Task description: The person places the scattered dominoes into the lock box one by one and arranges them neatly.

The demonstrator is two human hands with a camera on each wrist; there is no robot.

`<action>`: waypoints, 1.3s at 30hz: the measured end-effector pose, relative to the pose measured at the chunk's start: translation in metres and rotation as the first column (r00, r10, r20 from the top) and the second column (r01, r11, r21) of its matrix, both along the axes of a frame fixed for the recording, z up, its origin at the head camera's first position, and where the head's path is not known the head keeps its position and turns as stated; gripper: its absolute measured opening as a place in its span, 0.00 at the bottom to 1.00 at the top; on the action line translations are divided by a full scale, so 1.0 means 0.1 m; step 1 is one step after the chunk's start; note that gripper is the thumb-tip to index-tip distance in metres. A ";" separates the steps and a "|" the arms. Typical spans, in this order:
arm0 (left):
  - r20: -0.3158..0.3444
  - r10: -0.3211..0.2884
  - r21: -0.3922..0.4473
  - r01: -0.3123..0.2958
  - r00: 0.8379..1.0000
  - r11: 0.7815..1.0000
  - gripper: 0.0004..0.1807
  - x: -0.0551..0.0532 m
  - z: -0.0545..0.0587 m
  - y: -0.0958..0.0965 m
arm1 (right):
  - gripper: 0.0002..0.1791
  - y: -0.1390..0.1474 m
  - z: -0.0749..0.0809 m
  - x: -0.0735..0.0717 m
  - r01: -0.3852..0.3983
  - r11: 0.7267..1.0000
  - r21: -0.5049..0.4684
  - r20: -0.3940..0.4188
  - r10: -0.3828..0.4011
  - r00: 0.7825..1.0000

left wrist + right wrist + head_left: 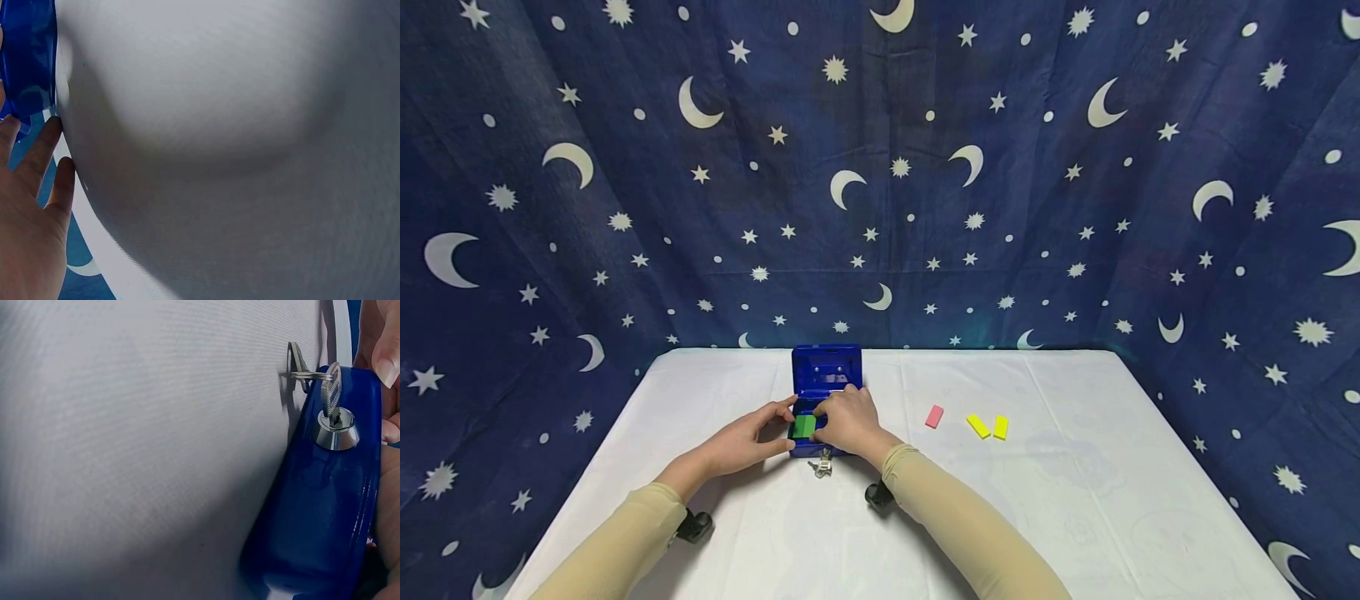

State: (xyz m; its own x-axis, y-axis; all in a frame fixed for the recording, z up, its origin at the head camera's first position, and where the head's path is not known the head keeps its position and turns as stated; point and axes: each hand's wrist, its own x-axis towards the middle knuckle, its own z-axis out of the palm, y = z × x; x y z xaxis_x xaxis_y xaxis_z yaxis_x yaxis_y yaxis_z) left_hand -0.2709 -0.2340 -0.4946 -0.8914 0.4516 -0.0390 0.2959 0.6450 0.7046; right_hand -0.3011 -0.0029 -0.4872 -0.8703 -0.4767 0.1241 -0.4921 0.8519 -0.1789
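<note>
A small blue metal cash box stands on the white cloth with its lid raised at the back. Inside its left part, green blocks lie side by side. My right hand reaches into the box from the right, its thumb and index fingertip pinching the right-hand green block at its ends. At the box's left side is my left hand, fingers extended and thumb apart, fingertips touching the edge. A key sits in the silver lock on the box front, with another key hanging from its ring.
Right of the box lie a pink block and two yellow blocks on the white-covered table. A dark blue curtain with moons and stars surrounds the table's back and sides.
</note>
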 end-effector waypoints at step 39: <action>-0.005 0.021 -0.038 -0.021 1.000 0.999 0.22 0.01 0.01 0.01 | 0.25 0.42 0.34 0.00 -0.003 0.985 -0.173 0.013 0.006 1.000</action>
